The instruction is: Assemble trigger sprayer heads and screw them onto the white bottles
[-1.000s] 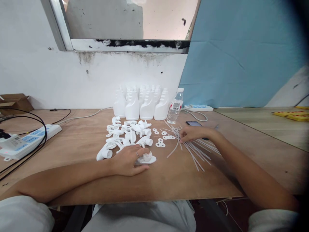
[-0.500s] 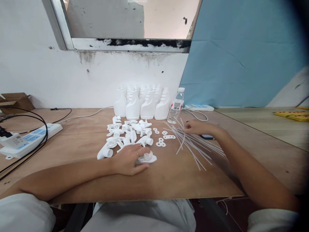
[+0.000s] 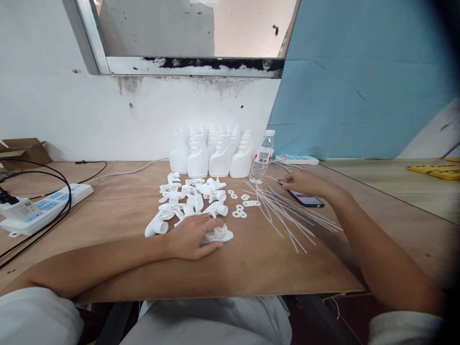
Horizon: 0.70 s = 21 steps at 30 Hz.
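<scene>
My left hand (image 3: 192, 235) rests on the wooden table (image 3: 251, 263), its fingers curled over a white spray trigger head (image 3: 220, 235); a ring shows on one finger. More white trigger heads (image 3: 190, 196) lie in a heap just beyond it. My right hand (image 3: 305, 183) hovers over a dark phone (image 3: 308, 200), its fingertips pinched on what looks like a thin white tube that points left. Several thin white tubes (image 3: 287, 213) lie fanned out below that hand. Small white ring washers (image 3: 244, 203) sit between the heap and the tubes.
Several white bottles (image 3: 210, 153) stand in rows by the wall, with a clear water bottle (image 3: 262, 160) to their right. Power strips lie at the left (image 3: 43, 206) and the back right (image 3: 296, 159). A cardboard box (image 3: 21, 151) sits far left and yellow pieces (image 3: 434, 171) far right.
My right hand has drawn back from the fanned tubes, up and to the right over the phone, with its fingers pinched. The left hand has stayed on the trigger head.
</scene>
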Motion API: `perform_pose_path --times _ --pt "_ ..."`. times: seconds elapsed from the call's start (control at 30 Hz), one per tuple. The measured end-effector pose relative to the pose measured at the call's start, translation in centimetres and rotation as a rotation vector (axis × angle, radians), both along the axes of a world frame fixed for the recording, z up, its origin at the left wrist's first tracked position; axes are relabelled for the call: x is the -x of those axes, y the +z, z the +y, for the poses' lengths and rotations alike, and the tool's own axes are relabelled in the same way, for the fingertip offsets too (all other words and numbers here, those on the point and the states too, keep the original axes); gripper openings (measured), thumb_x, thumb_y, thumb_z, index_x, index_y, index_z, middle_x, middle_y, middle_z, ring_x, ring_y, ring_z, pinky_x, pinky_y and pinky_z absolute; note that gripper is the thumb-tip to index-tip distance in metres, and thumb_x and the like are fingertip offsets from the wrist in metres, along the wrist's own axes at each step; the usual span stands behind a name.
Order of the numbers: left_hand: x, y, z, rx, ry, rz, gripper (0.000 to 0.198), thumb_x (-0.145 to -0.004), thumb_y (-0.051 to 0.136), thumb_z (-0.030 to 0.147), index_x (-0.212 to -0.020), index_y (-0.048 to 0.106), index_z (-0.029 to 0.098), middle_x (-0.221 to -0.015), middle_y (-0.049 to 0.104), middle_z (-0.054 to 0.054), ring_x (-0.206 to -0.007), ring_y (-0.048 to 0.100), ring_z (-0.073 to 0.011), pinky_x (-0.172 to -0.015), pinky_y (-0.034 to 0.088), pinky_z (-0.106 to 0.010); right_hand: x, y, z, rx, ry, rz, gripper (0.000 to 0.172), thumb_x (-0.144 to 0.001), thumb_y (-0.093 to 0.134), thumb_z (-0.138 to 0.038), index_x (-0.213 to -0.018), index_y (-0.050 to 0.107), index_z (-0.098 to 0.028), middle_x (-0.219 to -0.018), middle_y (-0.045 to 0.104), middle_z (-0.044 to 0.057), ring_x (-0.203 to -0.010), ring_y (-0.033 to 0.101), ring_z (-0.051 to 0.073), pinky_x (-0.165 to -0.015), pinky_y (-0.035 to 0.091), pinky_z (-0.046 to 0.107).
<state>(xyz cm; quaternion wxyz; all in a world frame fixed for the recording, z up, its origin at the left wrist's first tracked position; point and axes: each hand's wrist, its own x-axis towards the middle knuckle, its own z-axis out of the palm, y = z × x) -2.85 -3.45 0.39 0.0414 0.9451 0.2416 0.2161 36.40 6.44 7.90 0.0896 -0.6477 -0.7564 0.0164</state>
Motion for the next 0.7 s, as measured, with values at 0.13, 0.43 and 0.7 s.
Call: perform_pose_path --times 0.13,0.43,0.7 --pt "0.1 0.3 0.0 0.051 0.003 -0.003 0.027 -0.100 0.037 0.038 -0.118 0.046 0.020 -0.104 0.064 -0.008 -0.092 0.061 -0.0214 -0.082 0.046 -0.034 2.4 1.1 -1.4 -0.030 0.030 0.368 0.021 -0.083 0.053 -0.034 -0.072 0.058 -0.016 -0.060 0.057 0.000 -0.049 0.042 0.010 -0.050 0.029 0.025" --pt "-0.1 0.2 -0.1 0.096 0.023 -0.077 0.029 -0.098 0.045 0.041 -0.120 0.046 0.021 -0.105 0.066 -0.005 -0.090 0.062 -0.0202 -0.083 0.046 -0.032 10.1 0.4 -5.6 0.217 0.473 1.259 0.033 -0.087 0.064 -0.049 -0.089 0.049 -0.020 -0.070 0.068 0.001 -0.042 0.059 0.012 -0.039 0.042 0.023" --pt "0.0 0.0 -0.1 0.061 0.004 -0.047 0.037 -0.098 0.046 0.041 -0.130 0.044 0.022 -0.114 0.065 -0.008 -0.102 0.062 -0.0226 -0.089 0.047 -0.035 13.6 -3.7 -6.3 0.505 0.681 1.045 0.031 -0.089 0.064 -0.044 -0.096 0.060 -0.014 -0.085 0.070 0.005 -0.063 0.067 0.012 -0.059 0.052 0.026"
